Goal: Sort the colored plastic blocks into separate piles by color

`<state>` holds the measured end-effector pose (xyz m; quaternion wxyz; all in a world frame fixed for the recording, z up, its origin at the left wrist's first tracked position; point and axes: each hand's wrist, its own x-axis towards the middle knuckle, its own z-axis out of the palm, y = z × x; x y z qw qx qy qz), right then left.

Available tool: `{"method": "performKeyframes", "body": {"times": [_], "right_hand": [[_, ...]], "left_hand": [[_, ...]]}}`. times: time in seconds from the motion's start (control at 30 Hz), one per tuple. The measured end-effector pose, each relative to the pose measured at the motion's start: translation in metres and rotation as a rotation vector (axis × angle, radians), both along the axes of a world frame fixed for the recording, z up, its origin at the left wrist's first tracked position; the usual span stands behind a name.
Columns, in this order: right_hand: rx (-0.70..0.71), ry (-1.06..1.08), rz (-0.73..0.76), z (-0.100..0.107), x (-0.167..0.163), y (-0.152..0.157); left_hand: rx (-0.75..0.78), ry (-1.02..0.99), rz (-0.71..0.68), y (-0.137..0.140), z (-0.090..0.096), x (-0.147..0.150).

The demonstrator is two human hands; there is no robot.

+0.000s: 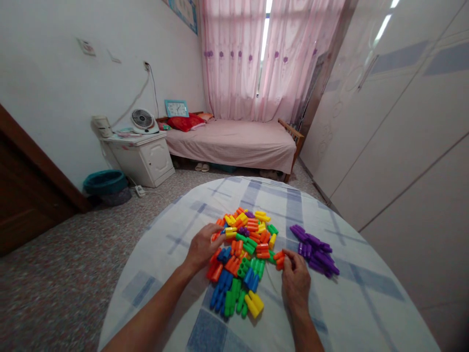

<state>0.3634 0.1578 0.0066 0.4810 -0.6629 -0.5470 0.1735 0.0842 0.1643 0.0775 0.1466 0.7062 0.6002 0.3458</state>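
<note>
A heap of plastic building blocks with joined, rounded tubes, in orange, green, blue and yellow, lies in the middle of the round table. At the heap's left side, my left hand pinches a yellow block between thumb and fingertips. My right hand is closed on an orange block at the right edge of the heap. Further right is a separate pile of purple blocks. A few purple pieces also show among the mixed colours.
A white and blue checked cloth covers the table. Beyond it stand a bed with a pink sheet, a white cabinet with a small fan, and a bin. A tall wardrobe lines the right side.
</note>
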Motion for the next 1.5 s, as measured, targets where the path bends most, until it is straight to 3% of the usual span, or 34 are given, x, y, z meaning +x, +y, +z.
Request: {"method": "performKeyframes", "body": {"times": [0.1,0.17,0.3,0.5,0.77,1.07,1.2,1.3,1.37,1.5], "right_hand": [[0.000,0.010,-0.005,0.001,0.000,0.000],[-0.007,0.018,-0.011,0.003,0.000,0.000],[-0.023,-0.003,-0.016,0.005,0.000,0.000],[-0.030,-0.022,-0.004,0.002,0.001,0.002],[-0.054,-0.041,0.002,0.006,0.000,0.000],[-0.070,-0.048,-0.005,0.012,-0.002,-0.001],[-0.069,-0.041,-0.002,0.010,-0.001,0.000],[-0.051,-0.034,0.011,0.008,0.000,0.000],[-0.045,-0.029,0.016,0.007,0.000,0.001],[-0.059,-0.023,0.015,0.006,0.000,0.000]], "left_hand": [[-0.156,0.049,0.164,0.036,-0.012,-0.010],[-0.243,0.056,0.184,0.055,-0.020,-0.013],[-0.264,0.028,0.170,0.072,-0.025,-0.010],[-0.240,-0.026,0.212,0.066,-0.023,-0.017],[-0.190,-0.020,0.398,0.037,-0.021,-0.079],[-0.135,0.124,0.510,0.033,-0.040,-0.104],[-0.016,0.229,0.480,0.028,-0.042,-0.096],[0.067,0.364,0.336,0.025,-0.041,-0.086],[0.053,0.415,0.270,0.026,-0.041,-0.080],[0.039,0.432,0.274,0.035,-0.044,-0.075]]}}
